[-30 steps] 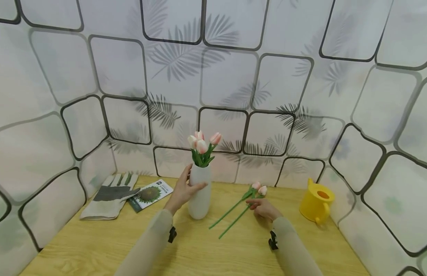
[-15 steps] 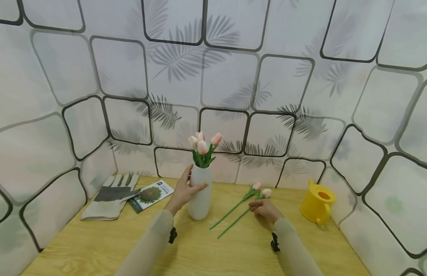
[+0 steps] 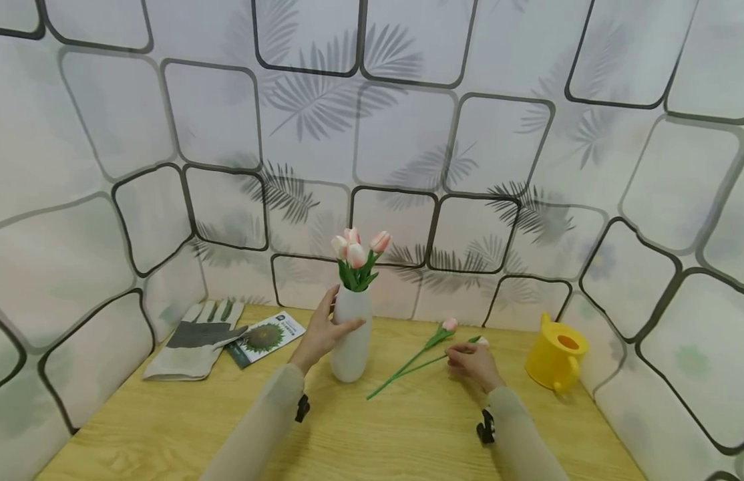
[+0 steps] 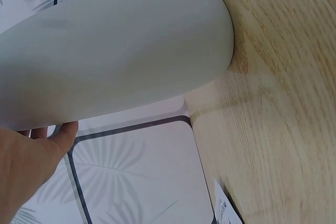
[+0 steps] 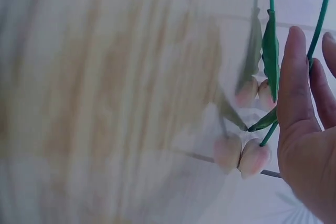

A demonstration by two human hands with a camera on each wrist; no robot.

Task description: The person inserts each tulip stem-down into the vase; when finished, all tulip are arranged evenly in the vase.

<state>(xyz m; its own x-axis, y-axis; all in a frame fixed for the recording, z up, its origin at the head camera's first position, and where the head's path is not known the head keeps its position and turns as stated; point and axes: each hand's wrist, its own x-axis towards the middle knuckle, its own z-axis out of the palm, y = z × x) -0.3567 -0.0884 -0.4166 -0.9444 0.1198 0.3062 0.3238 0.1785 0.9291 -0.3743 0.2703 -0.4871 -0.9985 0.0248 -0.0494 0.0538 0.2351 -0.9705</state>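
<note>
A white vase (image 3: 350,341) stands upright on the wooden table, with several pink-and-white tulips (image 3: 356,255) in its mouth. My left hand (image 3: 321,331) grips it from the left, thumb across the front; the left wrist view shows the vase (image 4: 121,51) large above that hand (image 4: 31,163). On the right, my right hand (image 3: 474,364) pinches the green stem of a loose tulip (image 3: 427,364), whose bloom shows just beyond the fingers. In the right wrist view that tulip's bloom (image 5: 254,157) hangs below the hand (image 5: 304,124). A second loose tulip (image 3: 408,364) lies beside it, its lower stem crossing the held one.
A yellow watering can (image 3: 555,357) stands at the right. Grey-and-white work gloves (image 3: 192,344) lie at the far left, partly over a seed packet (image 3: 270,337) with a green flower picture. A patterned curtain (image 3: 402,147) closes off the back and sides.
My right hand has closed on one tulip's stem and shifted it right and turned it, so its stem now crosses the other. The left hand stays on the vase.
</note>
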